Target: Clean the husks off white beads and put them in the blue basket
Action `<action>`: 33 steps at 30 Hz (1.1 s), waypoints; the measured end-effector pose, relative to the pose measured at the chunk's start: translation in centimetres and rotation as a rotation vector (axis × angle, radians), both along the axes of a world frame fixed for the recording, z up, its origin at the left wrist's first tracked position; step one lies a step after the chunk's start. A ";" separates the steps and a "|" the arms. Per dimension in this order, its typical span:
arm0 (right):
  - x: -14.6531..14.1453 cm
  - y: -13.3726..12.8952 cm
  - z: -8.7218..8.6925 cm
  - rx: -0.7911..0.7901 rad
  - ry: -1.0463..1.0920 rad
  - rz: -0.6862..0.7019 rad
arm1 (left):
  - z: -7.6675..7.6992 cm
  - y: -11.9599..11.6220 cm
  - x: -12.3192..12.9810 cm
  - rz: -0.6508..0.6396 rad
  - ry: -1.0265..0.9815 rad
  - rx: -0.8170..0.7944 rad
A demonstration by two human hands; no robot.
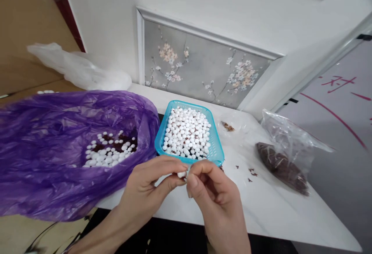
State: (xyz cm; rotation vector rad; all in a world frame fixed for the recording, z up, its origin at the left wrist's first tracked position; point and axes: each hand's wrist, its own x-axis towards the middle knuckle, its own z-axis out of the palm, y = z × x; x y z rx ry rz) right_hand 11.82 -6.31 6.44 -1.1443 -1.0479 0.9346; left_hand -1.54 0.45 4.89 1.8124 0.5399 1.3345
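Observation:
Between the thumb and forefinger of my left hand [154, 184] is a small white oval ball [182, 174]. My right hand [216, 199] is closed in a pinch right beside it; whatever its fingertips hold, if anything, is too small to make out. Just beyond both hands stands a blue plastic basket [217, 154], filled with many similar white balls with dark reddish-brown bits among them. To the left, an open purple plastic bag [52, 138] contains more white balls [109, 157] and dark brown bits.
A clear bag of dark brown material [280, 169] lies at the right of the white table [261, 211]. Brown scraps [252, 173] are scattered near it. Clear plastic with dry bits [228, 126] lies behind the basket's right side. A whitish plastic bag [87, 70] is at the back left.

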 end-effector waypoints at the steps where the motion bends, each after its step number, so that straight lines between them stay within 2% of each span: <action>1: 0.1 0.0 -0.1 -0.005 0.026 0.003 | 0.0 0.0 0.0 -0.006 -0.002 -0.022; 5: 0.7 -0.1 -0.5 -0.017 0.032 0.036 | 0.0 -0.2 -0.1 0.018 0.009 -0.063; 8: 1.2 -0.5 -1.0 0.008 0.000 -0.010 | -0.2 -0.1 -0.2 0.052 0.049 -0.047; 12: 3.2 -1.3 -1.8 0.031 -0.130 -0.182 | 0.1 1.0 -0.2 0.210 0.167 0.029; 14: 5.2 -1.9 -2.3 -0.030 -0.258 -0.300 | 0.5 2.3 0.1 0.324 0.246 0.108; 16: 7.9 -3.1 -2.7 -0.093 -0.381 -0.476 | 0.9 3.8 0.6 0.389 0.338 0.179; 21: 13.9 -6.9 -3.5 -0.168 -0.494 -0.749 | 1.6 6.7 2.6 0.361 0.753 0.262; 24: 15.6 -7.8 -4.5 -0.225 -0.579 -0.796 | 1.8 7.0 3.2 0.312 0.945 0.237; 28: 16.8 -6.1 -5.0 -0.237 -0.688 -0.752 | 2.2 6.4 2.6 0.344 0.818 0.260; 30: 17.6 -3.7 -4.0 -0.223 -0.773 -0.731 | 2.5 5.7 1.8 0.377 0.724 0.287; 33: 19.1 1.5 -1.3 -0.210 -0.937 -0.689 | 2.9 4.5 0.5 0.421 0.656 0.322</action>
